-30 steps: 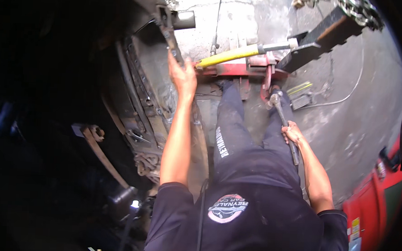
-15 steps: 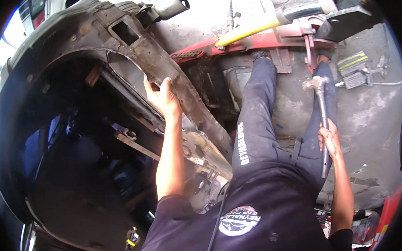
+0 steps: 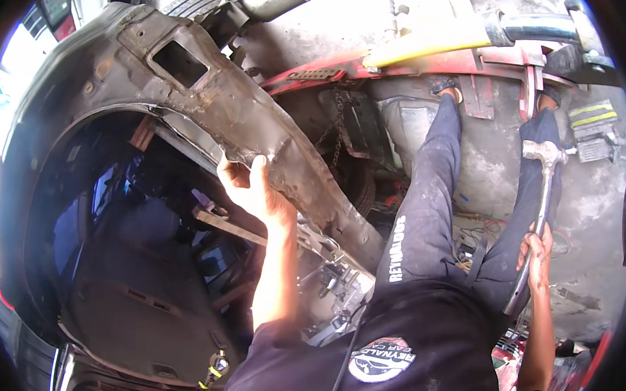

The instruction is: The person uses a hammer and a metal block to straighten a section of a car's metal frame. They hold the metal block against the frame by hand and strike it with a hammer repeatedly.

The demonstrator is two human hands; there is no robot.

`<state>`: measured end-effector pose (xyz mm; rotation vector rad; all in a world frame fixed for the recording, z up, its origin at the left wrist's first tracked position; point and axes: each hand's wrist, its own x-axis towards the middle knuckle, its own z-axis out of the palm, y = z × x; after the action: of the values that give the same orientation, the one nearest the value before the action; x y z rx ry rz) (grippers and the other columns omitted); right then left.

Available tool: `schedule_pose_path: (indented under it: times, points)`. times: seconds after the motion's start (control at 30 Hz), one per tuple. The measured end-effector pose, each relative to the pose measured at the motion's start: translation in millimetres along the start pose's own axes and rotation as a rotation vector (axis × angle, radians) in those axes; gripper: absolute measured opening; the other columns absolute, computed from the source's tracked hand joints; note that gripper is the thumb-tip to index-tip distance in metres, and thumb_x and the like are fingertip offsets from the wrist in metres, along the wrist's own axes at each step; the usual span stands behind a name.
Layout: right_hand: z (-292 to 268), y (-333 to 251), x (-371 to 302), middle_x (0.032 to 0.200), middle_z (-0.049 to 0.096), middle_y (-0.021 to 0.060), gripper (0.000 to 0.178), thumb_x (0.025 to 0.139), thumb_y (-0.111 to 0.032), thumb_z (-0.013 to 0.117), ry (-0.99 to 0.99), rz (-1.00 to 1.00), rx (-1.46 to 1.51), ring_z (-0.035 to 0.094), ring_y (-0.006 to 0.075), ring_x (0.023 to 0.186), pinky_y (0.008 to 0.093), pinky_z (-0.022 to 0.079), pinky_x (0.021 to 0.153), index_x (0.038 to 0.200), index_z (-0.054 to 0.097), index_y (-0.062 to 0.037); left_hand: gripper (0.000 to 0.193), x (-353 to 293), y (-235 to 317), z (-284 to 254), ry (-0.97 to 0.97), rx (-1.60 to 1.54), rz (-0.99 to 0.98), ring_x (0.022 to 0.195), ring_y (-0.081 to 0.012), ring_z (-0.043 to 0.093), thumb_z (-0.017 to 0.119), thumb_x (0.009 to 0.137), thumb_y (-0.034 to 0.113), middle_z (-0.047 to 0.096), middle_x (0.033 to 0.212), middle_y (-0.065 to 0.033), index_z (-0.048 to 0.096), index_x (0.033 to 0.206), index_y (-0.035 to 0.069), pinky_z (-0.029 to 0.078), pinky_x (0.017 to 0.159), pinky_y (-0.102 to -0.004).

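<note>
My left hand (image 3: 265,196) is at the inner edge of a bare, dull-metal car body panel (image 3: 239,110), its thumb and fingers on either side of the lip. That panel runs from the curved wheel-arch part at the left down toward my waist, with a rectangular hole near its top. In my right hand (image 3: 539,251) is a hammer (image 3: 546,178), gripped around its long metal handle. The hammer's head points away from me, over my right leg. Its handle end reaches back toward my hip.
A red metal beam (image 3: 433,66) lies across the far floor, with a yellow bar (image 3: 434,47) above it. Inside the car body is a dark interior panel (image 3: 130,313). A tyre (image 3: 199,2) stands at the far left. A chain (image 3: 339,122) hangs beyond the panel.
The view has shifted, so my legs and the hammer appear farther right. My left hand stays at the panel's edge, seemingly a little nearer to me. The hammer remains in my right hand.
</note>
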<state>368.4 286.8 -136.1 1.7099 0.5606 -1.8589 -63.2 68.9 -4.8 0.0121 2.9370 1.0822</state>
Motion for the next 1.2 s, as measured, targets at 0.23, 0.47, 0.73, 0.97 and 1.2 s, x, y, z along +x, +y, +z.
schedule_pose_path:
  times: [0.23,0.47,0.73,0.97,1.2]
  points:
    - [5.5,1.9,8.0,0.06,0.045,0.0025,0.02,0.084,-0.013,0.047,0.018,0.003,0.001,0.041,0.0122,0.033,0.0272,0.038,0.028,0.104,0.044,-0.0087,0.04,1.0,6.9,3.6,-0.006,-0.007,-0.036,0.104,-0.0178,0.056,0.065,0.087,0.017,0.061,0.113,-0.0063,0.055,0.122,0.002,0.043,0.095,-0.0338]
    - [7.5,5.0,12.1,0.06,0.046,0.0025,0.018,0.087,-0.013,0.047,0.034,0.004,-0.012,0.042,0.0122,0.034,0.0269,0.038,0.029,0.104,0.044,-0.0094,0.044,1.6,-4.2,-1.7,0.026,-0.06,-0.093,0.114,-0.0203,0.054,0.048,0.099,0.033,0.06,0.124,-0.0088,0.06,0.125,0.0,0.04,0.101,-0.0365]
    - [15.8,-9.5,9.9,0.059,0.046,0.0026,0.015,0.086,-0.012,0.047,0.047,0.017,-0.063,0.042,0.0127,0.034,0.0282,0.038,0.029,0.101,0.045,-0.0092,0.034,1.8,8.9,2.9,-0.019,0.028,-0.144,0.098,-0.0166,0.057,0.067,0.086,0.012,0.063,0.108,-0.0046,0.062,0.118,0.002,0.043,0.092,-0.0331]
    - [17.8,-10.9,11.7,0.06,0.046,0.0026,0.013,0.087,-0.013,0.049,0.025,-0.021,-0.089,0.043,0.013,0.036,0.0286,0.039,0.03,0.099,0.045,-0.0095,0.047,5.1,11.7,4.6,-0.119,-0.028,-0.174,0.104,-0.0178,0.056,0.07,0.082,0.008,0.063,0.116,-0.0065,0.059,0.127,0.001,0.041,0.095,-0.0324]
    - [20.7,-11.5,13.9,0.062,0.048,0.0028,0.015,0.087,-0.015,0.051,0.036,-0.052,-0.096,0.044,0.013,0.037,0.0296,0.041,0.031,0.1,0.046,-0.0091,0.048,9.5,4.0,-1.1,-0.174,-0.031,-0.178,0.103,-0.0177,0.056,0.071,0.081,0.009,0.063,0.116,-0.0063,0.059,0.127,0.002,0.041,0.094,-0.0312]
